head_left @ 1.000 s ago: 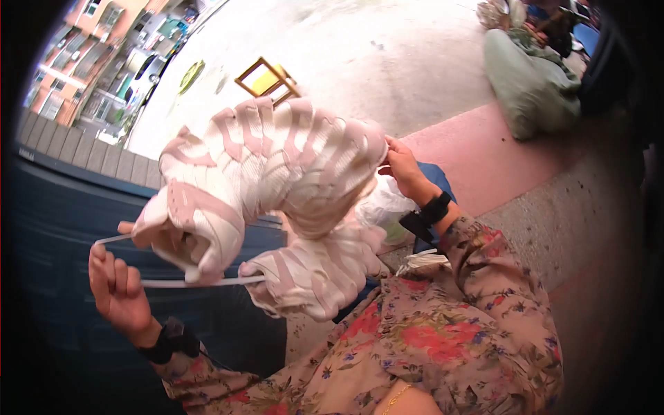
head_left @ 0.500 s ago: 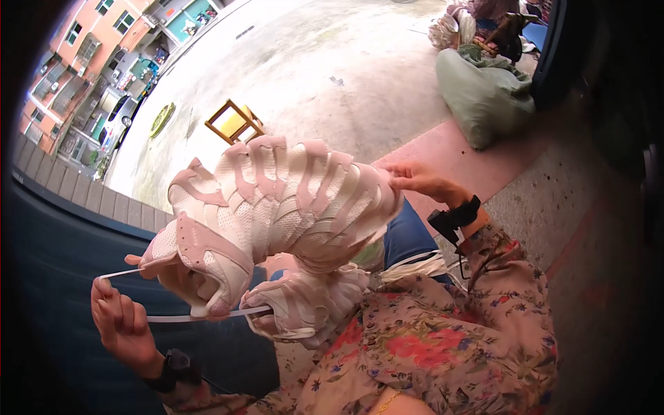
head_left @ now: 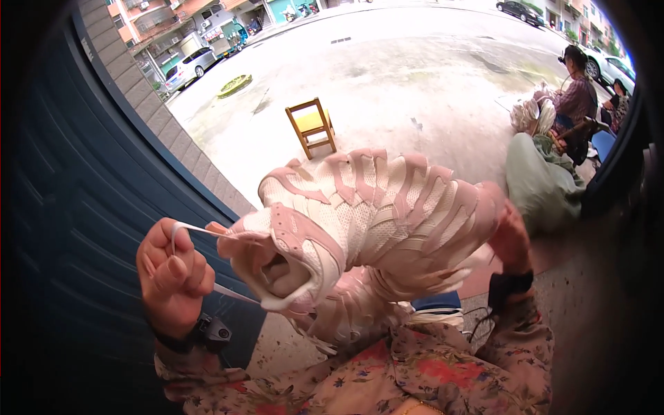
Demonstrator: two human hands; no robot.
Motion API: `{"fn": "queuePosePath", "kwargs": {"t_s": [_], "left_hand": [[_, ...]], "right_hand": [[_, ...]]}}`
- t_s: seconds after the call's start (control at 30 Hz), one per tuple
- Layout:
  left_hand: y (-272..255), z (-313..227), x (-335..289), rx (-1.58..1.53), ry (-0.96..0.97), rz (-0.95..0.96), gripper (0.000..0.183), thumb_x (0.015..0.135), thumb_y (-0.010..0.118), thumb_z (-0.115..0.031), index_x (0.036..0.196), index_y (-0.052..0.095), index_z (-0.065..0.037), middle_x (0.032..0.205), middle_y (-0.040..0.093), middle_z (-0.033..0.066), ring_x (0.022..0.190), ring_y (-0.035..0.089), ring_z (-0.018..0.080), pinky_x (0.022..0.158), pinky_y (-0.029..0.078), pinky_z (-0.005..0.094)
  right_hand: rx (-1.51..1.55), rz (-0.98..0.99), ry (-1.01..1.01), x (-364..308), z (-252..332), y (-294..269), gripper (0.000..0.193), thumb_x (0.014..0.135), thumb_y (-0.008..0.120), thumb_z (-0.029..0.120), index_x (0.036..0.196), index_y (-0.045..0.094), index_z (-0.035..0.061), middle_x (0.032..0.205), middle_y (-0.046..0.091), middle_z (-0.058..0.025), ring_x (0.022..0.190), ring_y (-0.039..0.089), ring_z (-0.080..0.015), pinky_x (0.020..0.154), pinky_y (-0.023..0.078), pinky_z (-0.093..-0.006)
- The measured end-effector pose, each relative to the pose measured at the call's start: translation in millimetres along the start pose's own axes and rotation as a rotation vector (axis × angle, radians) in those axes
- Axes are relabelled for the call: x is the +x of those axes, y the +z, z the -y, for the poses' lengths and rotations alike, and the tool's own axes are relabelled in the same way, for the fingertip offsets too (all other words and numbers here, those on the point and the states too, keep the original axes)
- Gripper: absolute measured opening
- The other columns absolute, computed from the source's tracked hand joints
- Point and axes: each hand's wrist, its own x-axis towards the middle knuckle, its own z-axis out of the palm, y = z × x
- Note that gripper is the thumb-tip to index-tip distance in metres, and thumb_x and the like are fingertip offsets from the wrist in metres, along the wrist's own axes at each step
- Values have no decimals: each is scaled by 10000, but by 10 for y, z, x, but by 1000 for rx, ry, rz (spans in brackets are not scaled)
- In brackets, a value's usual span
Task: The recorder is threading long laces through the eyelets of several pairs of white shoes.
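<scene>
A long curved stack of pink and white shoe uppers (head_left: 387, 207), nested one in another, spans the middle in front of my chest. At its left end the opening of the nearest upper (head_left: 287, 273) faces me. My left hand (head_left: 174, 277) is closed, with a thin white cord (head_left: 199, 229) looped over its index finger and pulled taut from the uppers. My right hand (head_left: 512, 238) grips the right end of the stack; its fingers are partly hidden behind it. Below hangs a second bunch of similar uppers (head_left: 353, 308), mostly covered by the first.
A dark blue metal door (head_left: 90, 207) stands close on my left. Ahead on the concrete is a wooden chair (head_left: 312, 128) with a yellow seat. To the right are a pale green sack (head_left: 543, 183) and a seated person (head_left: 575, 93) beside piled uppers (head_left: 531, 114).
My view has turned to the right, bringing the seated people into sight. The left hand has curled further, with the cord now looped over its finger. The right hand still holds the stack.
</scene>
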Motion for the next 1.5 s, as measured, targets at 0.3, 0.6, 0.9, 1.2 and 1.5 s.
{"fn": "queuePosePath", "kwargs": {"t_s": [0.3,0.6,0.9,1.2,1.5], "left_hand": [[-678,426,670,34,-148,-328,204,843,551,-152,693,415,-122,503,238,-89,374,200,7,337,167,184],[-1700,361,956,240,26,-707,161,791,622,-150,723,489,-90,490,275,-85,379,229,19,341,178,194],[-1287,679,129,595,-329,-470,150,805,606,-134,737,528,-25,605,539,22,466,502,78,447,424,211],[-1262,1566,-511,856,-339,-555,185,775,582,-64,945,583,10,819,609,43,730,567,108,664,464,239],[-320,3465,-809,560,-395,-391,394,750,580,-104,1115,494,18,917,602,116,787,593,238,710,468,326]], "right_hand": [[-209,-121,193,912,-506,184,327,923,414,242,1136,471,1,1019,564,-106,883,586,-202,726,516,-334],[-263,-11,-55,2662,-664,1364,236,883,515,239,907,571,11,799,590,-68,656,579,-146,580,491,-269],[-348,38,-37,2695,-1039,1405,256,867,546,250,893,609,4,754,594,-33,687,548,-98,573,433,-231],[-405,91,3,2265,-990,1842,229,835,561,207,733,594,6,626,539,-6,587,478,-64,509,387,-228],[-322,-15,252,1047,-1571,1123,224,869,549,197,909,600,-17,771,613,-29,685,558,-83,601,441,-211]]}}
